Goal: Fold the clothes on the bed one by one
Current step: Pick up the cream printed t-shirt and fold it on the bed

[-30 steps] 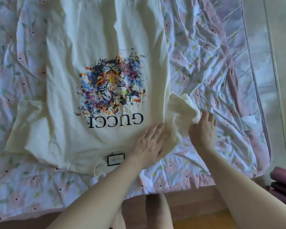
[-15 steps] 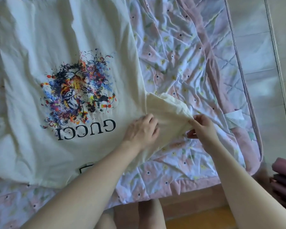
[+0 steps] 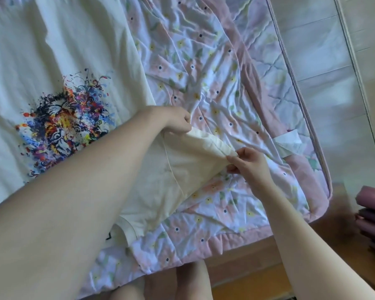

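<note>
A cream T-shirt (image 3: 63, 50) with a colourful tiger print (image 3: 63, 124) lies front up on the bed, neck toward me. Its right sleeve (image 3: 195, 154) is pulled out to the side. My left hand (image 3: 173, 119) pinches the sleeve's far corner near the armpit. My right hand (image 3: 249, 163) pinches the sleeve's outer hem corner. Between the two hands the hem is stretched taut and lifted a little off the bed. My left forearm crosses over the shirt's lower print and hides the lettering.
A crumpled floral sheet with pink border (image 3: 225, 83) covers the bed (image 3: 307, 109), whose quilted edge runs down the right. Stacked purple items (image 3: 372, 215) sit at the far right. The wooden bed frame and floor (image 3: 258, 276) lie below, with my legs showing.
The view has shifted right. My left hand has left the shirt body and taken the sleeve's far corner; my right hand has pulled the sleeve outward, spreading its hem between both hands.
</note>
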